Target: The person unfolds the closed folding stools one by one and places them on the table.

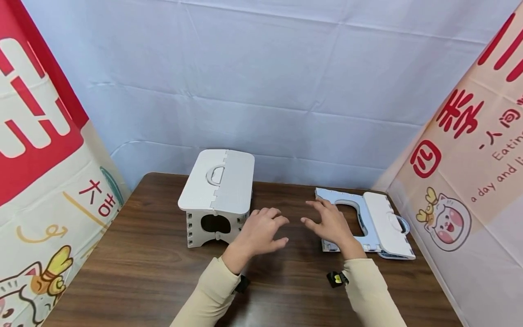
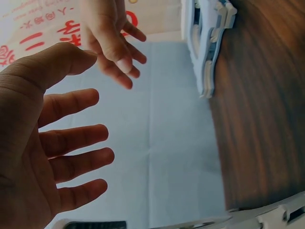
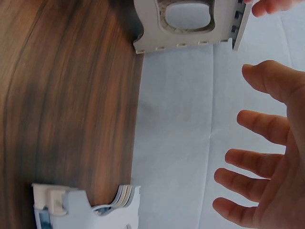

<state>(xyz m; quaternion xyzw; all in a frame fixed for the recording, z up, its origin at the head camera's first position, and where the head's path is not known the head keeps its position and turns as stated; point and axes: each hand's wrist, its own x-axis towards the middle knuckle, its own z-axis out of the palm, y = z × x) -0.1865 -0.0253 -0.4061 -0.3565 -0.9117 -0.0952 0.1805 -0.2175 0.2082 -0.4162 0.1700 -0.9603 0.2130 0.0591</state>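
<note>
A white folding step stool [image 1: 216,181] stands unfolded on the left half of the table, its carry handle on top and an oval opening in its end panel. To the right lies a second folding stool [image 1: 386,222], blue and white, folded flat. My left hand [image 1: 261,231] hovers just right of the standing stool, fingers spread and holding nothing. My right hand [image 1: 333,225] is above the left edge of the flat stool, fingers spread too, with nothing in its grasp. In the left wrist view both hands face each other, apart.
The dark wooden table [image 1: 143,254] reaches back to a pale blue cloth [image 1: 278,81]. Printed cloth panels hang on the left [image 1: 49,150] and on the right [image 1: 466,181], close to the table's sides.
</note>
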